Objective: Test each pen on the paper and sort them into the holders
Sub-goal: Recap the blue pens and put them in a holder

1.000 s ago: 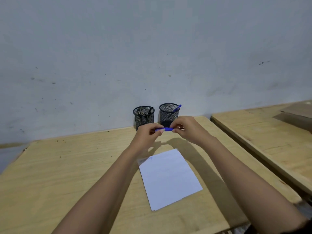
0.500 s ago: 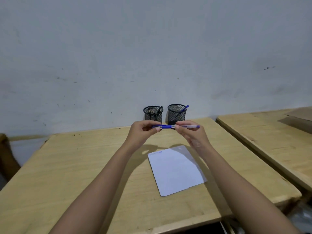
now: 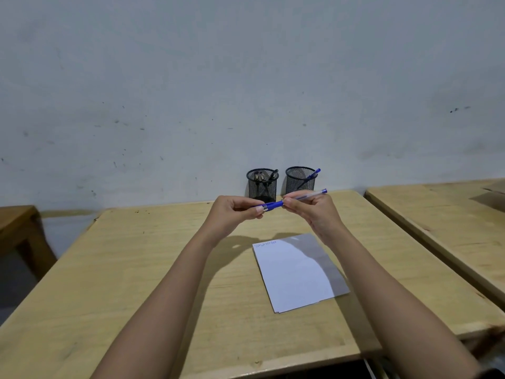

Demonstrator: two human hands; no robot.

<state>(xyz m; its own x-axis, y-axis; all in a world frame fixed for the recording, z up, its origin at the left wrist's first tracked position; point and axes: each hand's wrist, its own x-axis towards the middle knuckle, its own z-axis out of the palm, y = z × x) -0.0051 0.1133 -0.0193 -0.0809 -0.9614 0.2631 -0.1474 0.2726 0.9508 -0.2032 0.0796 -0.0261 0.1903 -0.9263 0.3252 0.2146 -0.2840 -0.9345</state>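
I hold a blue pen (image 3: pixel 276 205) level above the table, in front of the holders. My left hand (image 3: pixel 232 214) pinches its blue cap end; my right hand (image 3: pixel 314 212) grips the clear barrel, whose blue tail sticks out to the right. A white sheet of paper (image 3: pixel 295 274) with a line of blue scribbles at its top edge lies below my right wrist. Two black mesh holders stand against the wall: the left holder (image 3: pixel 262 184) has several dark pens, the right holder (image 3: pixel 300 180) has one blue pen (image 3: pixel 313 175).
The wooden table (image 3: pixel 136 269) reaches to the grey wall. A second wooden table (image 3: pixel 442 214) stands close on the right with a narrow gap between. A darker wooden piece (image 3: pixel 16 228) is at the far left.
The view has pulled back and tilted. My hands have moved apart a little, so more of the pen's barrel shows, and the pen now slopes up to the right.
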